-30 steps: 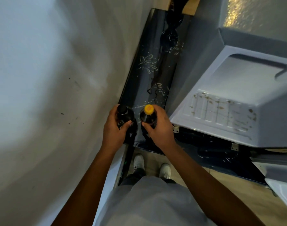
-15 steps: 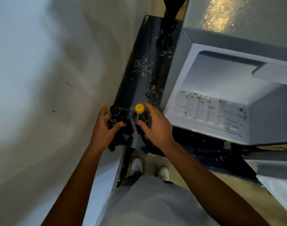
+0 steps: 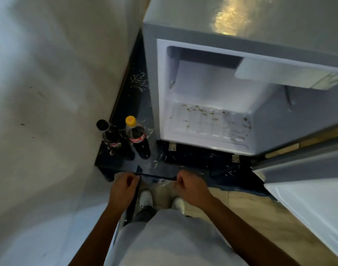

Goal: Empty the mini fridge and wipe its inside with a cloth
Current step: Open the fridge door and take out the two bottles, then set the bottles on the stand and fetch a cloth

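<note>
The mini fridge (image 3: pixel 152 89) stands open on a dark glossy stand (image 3: pixel 195 164); its white inside holds nothing, and brown stains spot its floor (image 3: pixel 208 120). Two dark soda bottles stand upright on the stand left of the fridge: one with a black cap (image 3: pixel 111 138), one with a yellow cap (image 3: pixel 136 135). My left hand (image 3: pixel 124 191) and my right hand (image 3: pixel 191 187) hover near the stand's front edge, fingers curled, holding nothing. No cloth is in view.
A pale wall (image 3: pixel 49 112) runs close along the left. The fridge door (image 3: pixel 308 204) hangs open at the right. A freezer flap (image 3: pixel 279 73) juts out at the fridge's top right. My white shoes (image 3: pixel 146 197) stand on the tan floor below.
Both hands let go of the two bottles, which now stand on the stand, and drew back toward my body. The view shifted to face the fridge's inside.
</note>
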Motion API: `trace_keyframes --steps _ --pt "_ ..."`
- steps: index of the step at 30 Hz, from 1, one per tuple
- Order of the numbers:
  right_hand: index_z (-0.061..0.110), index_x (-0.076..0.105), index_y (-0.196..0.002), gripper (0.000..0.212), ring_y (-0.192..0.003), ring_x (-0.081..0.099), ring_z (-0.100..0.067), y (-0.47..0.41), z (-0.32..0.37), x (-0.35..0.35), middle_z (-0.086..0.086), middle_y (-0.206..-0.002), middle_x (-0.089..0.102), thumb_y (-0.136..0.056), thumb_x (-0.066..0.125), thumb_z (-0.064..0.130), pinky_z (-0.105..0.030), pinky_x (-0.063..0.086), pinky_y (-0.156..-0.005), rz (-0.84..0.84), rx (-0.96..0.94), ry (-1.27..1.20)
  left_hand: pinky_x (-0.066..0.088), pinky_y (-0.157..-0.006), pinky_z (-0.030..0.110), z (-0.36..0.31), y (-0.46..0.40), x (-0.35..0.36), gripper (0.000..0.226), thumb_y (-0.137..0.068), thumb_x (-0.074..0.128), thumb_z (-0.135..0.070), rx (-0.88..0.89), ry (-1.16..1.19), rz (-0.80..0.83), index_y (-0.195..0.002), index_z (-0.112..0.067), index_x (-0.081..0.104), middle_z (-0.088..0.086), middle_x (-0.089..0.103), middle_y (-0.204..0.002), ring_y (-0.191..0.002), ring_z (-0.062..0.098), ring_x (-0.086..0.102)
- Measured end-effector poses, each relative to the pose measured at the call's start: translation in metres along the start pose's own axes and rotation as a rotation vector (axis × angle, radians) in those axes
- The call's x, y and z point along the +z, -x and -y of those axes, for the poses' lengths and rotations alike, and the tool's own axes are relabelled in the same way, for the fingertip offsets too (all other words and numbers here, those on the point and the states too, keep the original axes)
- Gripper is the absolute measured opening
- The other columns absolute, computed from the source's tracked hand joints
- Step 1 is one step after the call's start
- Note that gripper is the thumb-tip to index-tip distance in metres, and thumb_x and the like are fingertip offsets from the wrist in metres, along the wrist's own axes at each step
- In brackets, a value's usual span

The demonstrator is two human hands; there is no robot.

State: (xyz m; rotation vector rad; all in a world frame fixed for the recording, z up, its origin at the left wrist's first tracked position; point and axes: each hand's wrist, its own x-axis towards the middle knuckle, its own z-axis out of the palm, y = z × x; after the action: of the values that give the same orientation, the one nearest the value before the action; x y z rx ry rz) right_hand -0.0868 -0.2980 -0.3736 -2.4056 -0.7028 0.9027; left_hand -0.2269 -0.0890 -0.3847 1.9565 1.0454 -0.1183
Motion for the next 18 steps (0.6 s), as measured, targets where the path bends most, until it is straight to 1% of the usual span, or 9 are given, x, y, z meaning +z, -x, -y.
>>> trace_keyframes --steps 3,5,7,8,10,12,14,16,18 --pt "0.028 0.051 -0.08 0.015 -0.086 0.063 -0.024 0.016 -0.027 0.024 -0.004 -0.09 0.065 -0.091 0.058 0.033 -0.04 0.051 -0.077 0.103 0.143 -0.076 0.04 -0.072 0.028 -0.001 0.0 0.029 0.012 -0.097 0.06 -0.023 0.062 -0.125 0.139 -0.088 -0.016 0.063 0.003 0.065 -0.087 -0.083 0.023 0.064" --pt "0.025 0.053 -0.093 0.011 -0.092 0.063 -0.026 0.024 -0.041 0.037 -0.007 -0.099 0.064 -0.094 0.056 0.036 -0.034 0.045 -0.072 0.104 0.198 0.013 0.042 -0.072 0.028 -0.003 0.0 0.044 0.01 -0.096 0.059 -0.022 0.111 -0.213 0.221 -0.086 -0.021 0.059 0.002 0.064 -0.086 -0.081 0.021 0.062" --pt "0.015 0.055 -0.111 0.029 -0.098 0.062 -0.028 0.03 -0.051 0.048 -0.009 -0.108 0.063 -0.096 0.054 0.039 -0.031 0.039 -0.071 0.085 0.222 0.1 0.05 -0.075 0.034 0.0 0.003 0.058 0.009 -0.096 0.057 -0.026 0.136 -0.31 0.257 -0.09 -0.021 0.062 0.006 0.068 -0.089 -0.084 0.026 0.066" --pt "0.013 0.054 -0.115 0.033 -0.1 0.062 -0.029 0.033 -0.052 0.053 -0.01 -0.11 0.062 -0.096 0.053 0.04 -0.032 0.04 -0.072 0.082 0.24 0.118 0.052 -0.077 0.035 0.004 0.005 0.064 0.013 -0.096 0.056 -0.027 0.148 -0.358 0.274 -0.094 -0.019 0.065 0.008 0.071 -0.093 -0.088 0.028 0.068" --pt "0.012 0.054 -0.114 0.034 -0.102 0.061 -0.03 0.044 -0.049 0.065 -0.013 -0.113 0.061 -0.097 0.051 0.04 -0.035 0.044 -0.076 0.057 0.271 0.128 0.053 -0.081 0.035 0.011 0.009 0.073 0.023 -0.097 0.054 -0.032 0.185 -0.456 0.345 -0.099 -0.014 0.068 0.009 0.072 -0.099 -0.094 0.028 0.069" --pt "0.011 0.055 -0.115 0.034 -0.104 0.06 -0.032 0.055 -0.043 0.079 -0.014 -0.115 0.06 -0.097 0.049 0.04 -0.037 0.047 -0.081 0.045 0.315 0.1 0.054 -0.08 0.035 0.02 0.012 0.078 0.027 -0.097 0.051 -0.037 0.234 -0.536 0.467 -0.095 -0.015 0.067 0.01 0.073 -0.1 -0.096 0.028 0.07" --pt "0.011 0.056 -0.118 0.038 -0.107 0.06 -0.032 0.066 -0.035 0.096 -0.014 -0.119 0.06 -0.098 0.048 0.041 -0.038 0.048 -0.086 0.033 0.391 0.065 0.05 -0.077 0.034 0.036 0.012 0.076 0.026 -0.097 0.05 -0.036 0.239 -0.609 0.608 -0.09 -0.015 0.066 0.013 0.072 -0.101 -0.098 0.029 0.069" --pt "0.011 0.055 -0.125 0.042 -0.112 0.059 -0.031 0.081 -0.028 0.117 -0.014 -0.125 0.059 -0.097 0.049 0.042 -0.038 0.048 -0.092 0.006 0.471 0.005 0.051 -0.082 0.036 0.056 0.009 0.071 0.032 -0.097 0.05 -0.038 0.21 -0.666 0.706 -0.097 -0.011 0.067 0.016 0.07 -0.105 -0.102 0.031 0.067" --pt "0.011 0.053 -0.13 0.047 -0.115 0.059 -0.032 0.097 -0.024 0.138 -0.014 -0.129 0.058 -0.097 0.049 0.044 -0.036 0.046 -0.093 -0.017 0.562 -0.072 0.051 -0.087 0.035 0.07 0.01 0.061 0.038 -0.097 0.049 -0.046 0.165 -0.733 0.756 -0.103 -0.013 0.067 0.013 0.069 -0.11 -0.106 0.029 0.066"
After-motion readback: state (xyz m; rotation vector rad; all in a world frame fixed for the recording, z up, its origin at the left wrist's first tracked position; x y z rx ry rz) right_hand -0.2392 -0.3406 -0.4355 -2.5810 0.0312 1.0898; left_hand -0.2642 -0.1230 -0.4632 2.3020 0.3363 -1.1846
